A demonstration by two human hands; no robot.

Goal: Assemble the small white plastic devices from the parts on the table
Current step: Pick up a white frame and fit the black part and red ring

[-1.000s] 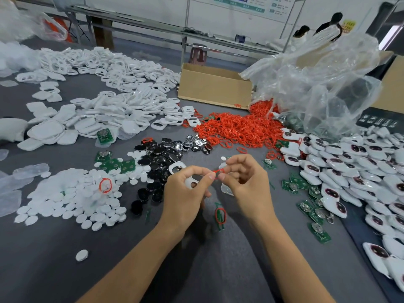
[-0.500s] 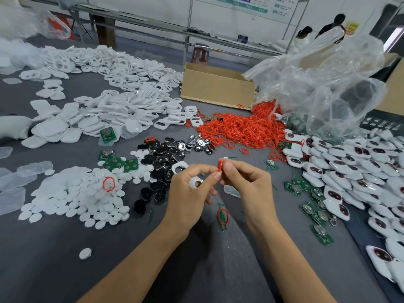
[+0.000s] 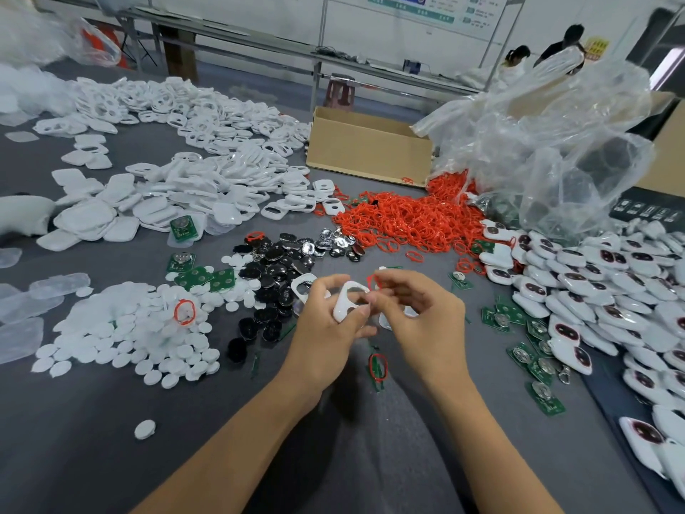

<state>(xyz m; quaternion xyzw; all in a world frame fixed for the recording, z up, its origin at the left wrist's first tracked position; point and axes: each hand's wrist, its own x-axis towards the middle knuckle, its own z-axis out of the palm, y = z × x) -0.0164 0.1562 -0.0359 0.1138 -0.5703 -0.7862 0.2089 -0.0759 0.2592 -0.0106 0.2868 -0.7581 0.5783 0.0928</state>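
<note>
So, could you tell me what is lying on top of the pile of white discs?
One red ring lies on the white discs; whatever is beneath the heap is covered.

Left hand (image 3: 326,328) grips a white shell (image 3: 343,306), right hand (image 3: 422,320) pinches a red ring (image 3: 371,281), hands nearly touching.

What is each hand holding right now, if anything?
Left hand: grips a small white plastic shell with an oval opening.
Right hand: pinches a thin red rubber ring at the shell's top edge.
</note>
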